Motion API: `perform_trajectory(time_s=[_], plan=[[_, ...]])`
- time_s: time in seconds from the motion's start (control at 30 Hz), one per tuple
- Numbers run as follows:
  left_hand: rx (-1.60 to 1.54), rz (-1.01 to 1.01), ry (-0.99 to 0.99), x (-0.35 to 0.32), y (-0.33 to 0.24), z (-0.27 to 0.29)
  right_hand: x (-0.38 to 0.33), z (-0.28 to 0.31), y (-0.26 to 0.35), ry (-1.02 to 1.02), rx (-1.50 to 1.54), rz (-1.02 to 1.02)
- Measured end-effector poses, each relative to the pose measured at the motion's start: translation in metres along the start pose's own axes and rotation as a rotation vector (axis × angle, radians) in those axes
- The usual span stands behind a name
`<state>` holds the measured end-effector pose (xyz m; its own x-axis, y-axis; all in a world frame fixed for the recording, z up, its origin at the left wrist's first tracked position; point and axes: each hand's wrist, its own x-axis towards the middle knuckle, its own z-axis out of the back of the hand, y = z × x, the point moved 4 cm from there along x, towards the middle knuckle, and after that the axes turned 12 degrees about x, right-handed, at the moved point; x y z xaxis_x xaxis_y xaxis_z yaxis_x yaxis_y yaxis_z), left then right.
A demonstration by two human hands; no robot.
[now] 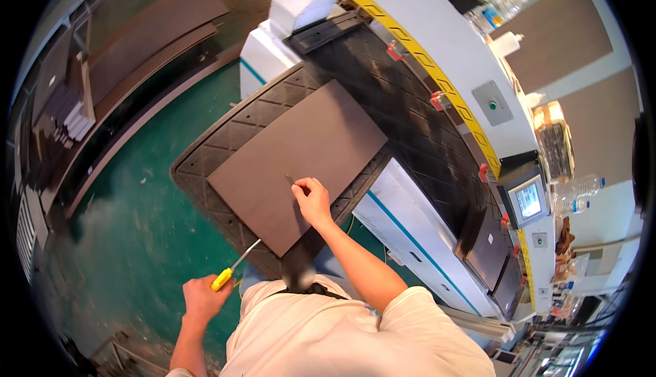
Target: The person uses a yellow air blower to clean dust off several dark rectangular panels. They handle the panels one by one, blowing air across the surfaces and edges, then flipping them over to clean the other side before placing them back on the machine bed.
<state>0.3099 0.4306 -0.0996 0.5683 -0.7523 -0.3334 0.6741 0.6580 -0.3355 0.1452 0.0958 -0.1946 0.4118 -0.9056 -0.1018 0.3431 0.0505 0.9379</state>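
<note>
A brown rectangular panel (301,144) lies flat on a black, ribbed table extension (195,168) in front of me. My left hand (200,300) is closed around the yellow handle of a screwdriver (223,279). The screwdriver's metal shaft points up and right, with its tip close to the panel's near left edge; whether they touch I cannot tell. Over the panel's near half, my right hand (313,203) pinches a small, dark, thin piece (290,179). That piece is too small for me to name.
To the right stands a large white machine (424,240) with a black bed, a yellow-marked beam (410,38) and a small screen (528,199). Plastic bottles (502,11) rest on its top. Brown boards (147,49) are stacked at the far left, beyond the green floor (143,192).
</note>
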Motion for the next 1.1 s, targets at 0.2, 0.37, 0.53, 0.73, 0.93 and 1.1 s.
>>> perform_trajectory(time_s=[0.2,0.37,0.53,0.73,0.93,1.1], plan=[[-0.028,-0.014,0.001,0.026,-0.108,-0.027,0.023,0.141,-0.009,-0.167,-0.015,0.152],[0.058,-0.073,0.065,0.043,-0.208,-0.06,0.036,0.341,0.049,-0.451,-0.155,0.389],[0.101,-0.226,0.043,0.044,-0.308,-0.043,0.039,0.537,0.162,-0.755,-0.111,0.761],[-0.381,-0.244,0.081,0.075,-0.407,-0.02,0.115,0.643,0.195,-0.611,-0.879,0.918],[-1.478,0.011,-0.012,0.107,-0.443,-0.021,0.119,0.565,0.198,-0.534,-0.687,0.495],[-1.506,0.174,0.463,0.087,-0.437,-0.065,-0.012,0.335,0.072,0.599,0.296,0.169]])
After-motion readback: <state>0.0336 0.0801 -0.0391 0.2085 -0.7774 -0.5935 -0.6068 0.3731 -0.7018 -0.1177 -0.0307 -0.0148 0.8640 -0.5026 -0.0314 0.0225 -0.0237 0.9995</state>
